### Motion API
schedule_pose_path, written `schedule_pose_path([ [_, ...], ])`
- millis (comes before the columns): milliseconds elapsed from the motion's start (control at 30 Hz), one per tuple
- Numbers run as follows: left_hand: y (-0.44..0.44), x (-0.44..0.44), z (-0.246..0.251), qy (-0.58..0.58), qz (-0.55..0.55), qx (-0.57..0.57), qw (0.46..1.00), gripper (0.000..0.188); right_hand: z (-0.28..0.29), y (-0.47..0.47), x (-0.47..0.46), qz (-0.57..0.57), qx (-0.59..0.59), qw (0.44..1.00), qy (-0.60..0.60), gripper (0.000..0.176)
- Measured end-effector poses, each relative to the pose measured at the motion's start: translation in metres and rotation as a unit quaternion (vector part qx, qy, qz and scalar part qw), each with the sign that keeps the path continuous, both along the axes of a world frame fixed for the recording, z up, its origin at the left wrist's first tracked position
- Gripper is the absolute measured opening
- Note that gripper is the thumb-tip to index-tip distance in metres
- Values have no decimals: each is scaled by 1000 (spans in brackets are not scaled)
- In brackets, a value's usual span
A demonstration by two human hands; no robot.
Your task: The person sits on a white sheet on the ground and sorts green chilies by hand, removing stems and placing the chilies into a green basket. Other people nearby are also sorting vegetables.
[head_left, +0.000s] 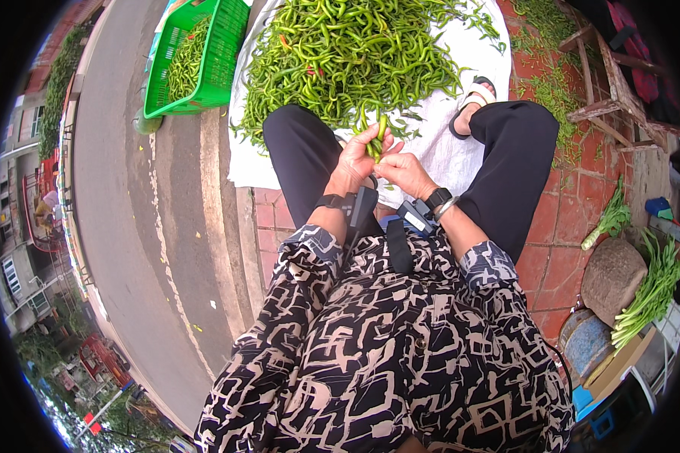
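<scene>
A large heap of green chili peppers (351, 51) with a few red ones lies on a white woven sheet (430, 153) before me. My left hand (358, 156) holds several green chili peppers (381, 133) upright between its fingers, just above the near edge of the heap. The fingertips of my right hand (406, 171) pinch at the lower ends of these peppers, touching or nearly touching my left fingers. Both wrists wear black straps with small dark devices. Beyond my left knee, a green plastic basket (226, 73) holds more green chilies.
A round green melon (146, 123) sits by the basket at the roadside. On the right are a wooden stool (617, 93), scattered stems on red tiles (564, 198), a large stone (613, 280) and leafy greens (649, 289). My sandaled foot rests on the sheet.
</scene>
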State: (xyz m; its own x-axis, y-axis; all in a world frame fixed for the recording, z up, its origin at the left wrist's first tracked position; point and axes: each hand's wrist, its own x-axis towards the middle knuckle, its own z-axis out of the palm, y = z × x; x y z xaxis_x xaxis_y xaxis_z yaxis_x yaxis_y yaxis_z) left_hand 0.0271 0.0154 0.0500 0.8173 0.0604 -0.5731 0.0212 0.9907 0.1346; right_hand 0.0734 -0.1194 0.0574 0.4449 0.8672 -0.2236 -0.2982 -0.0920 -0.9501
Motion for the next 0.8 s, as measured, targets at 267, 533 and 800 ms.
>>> schedule_pose_path([
  [267, 3, 1, 6, -38, 38, -20, 998, 16, -13, -17, 18, -113, -105, 943, 297, 21],
  [533, -4, -5, -22, 166, -86, 107, 976, 13, -67, -54, 32, -171, -170, 886, 396, 34],
  [800, -12, -14, -39, 263, -156, 187, 933, 13, -72, -68, 74, -313, -27, 719, 620, 34],
])
